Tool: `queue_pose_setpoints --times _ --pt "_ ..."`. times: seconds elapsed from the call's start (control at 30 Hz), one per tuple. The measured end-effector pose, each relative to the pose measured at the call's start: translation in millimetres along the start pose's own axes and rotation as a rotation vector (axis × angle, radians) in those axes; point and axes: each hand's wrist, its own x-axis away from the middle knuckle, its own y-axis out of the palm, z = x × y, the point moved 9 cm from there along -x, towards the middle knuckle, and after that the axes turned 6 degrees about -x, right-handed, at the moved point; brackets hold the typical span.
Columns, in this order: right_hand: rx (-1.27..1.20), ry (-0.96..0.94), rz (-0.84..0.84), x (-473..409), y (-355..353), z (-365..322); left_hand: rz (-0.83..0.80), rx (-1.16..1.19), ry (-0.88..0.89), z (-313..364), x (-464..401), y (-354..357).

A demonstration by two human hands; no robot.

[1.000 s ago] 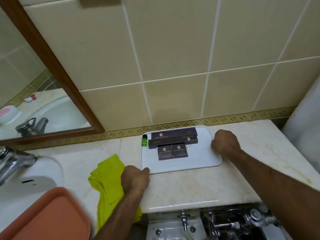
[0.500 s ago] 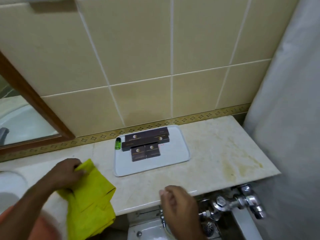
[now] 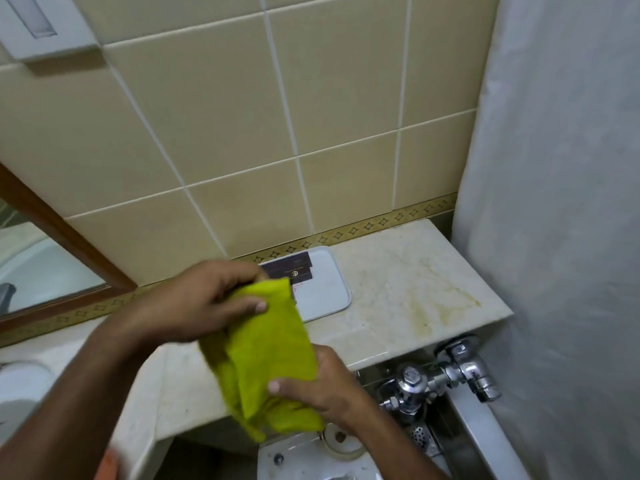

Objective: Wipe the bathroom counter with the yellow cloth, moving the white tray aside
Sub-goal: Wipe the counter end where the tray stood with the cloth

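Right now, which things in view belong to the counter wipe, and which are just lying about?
Belongs to the job:
yellow cloth, held by left hand and right hand
white tray with dark boxes
stained marble counter

Just lying about:
chrome flush valve
mirror
white curtain

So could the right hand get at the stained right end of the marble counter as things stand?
Probably yes: the right hand, gripping the yellow cloth together with the left hand, has bare marble counter to its right; the white tray sits further left.
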Motion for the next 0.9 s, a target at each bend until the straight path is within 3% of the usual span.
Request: queue_pose_setpoints --times 0.13,0.27,0.37,0.47,0.57,0.67,0.77,0.9 --pt "-0.097 -0.103 0.307 29 -78 -12 0.137 0.016 -0.045 -4 -82 15" --pt "0.188 -0.081 0.62 33 -151 -21 0.188 -0.018 -0.124 -16 -173 76" --pt "0.492 0.066 0.725 13 -187 -28 0.231 -0.021 -0.18 -29 -218 117" --pt "1.039 0.171 0.746 -2 -199 -42 0.275 -0.088 -0.266 -51 -223 145" --pt "1.458 -0.025 0.792 -12 -190 -64 0.286 -0.31 -0.348 -79 -199 167" --pt "1.478 -0.262 0.629 -39 -163 -63 0.274 -0.382 -0.441 -96 -181 182" --pt "1.462 -0.132 0.34 -77 -141 -19 0.33 -0.379 -0.439 -100 -181 183" --pt "1.525 -0.249 0.25 -90 -146 -8 0.298 -0.468 -0.4 -102 -189 183"
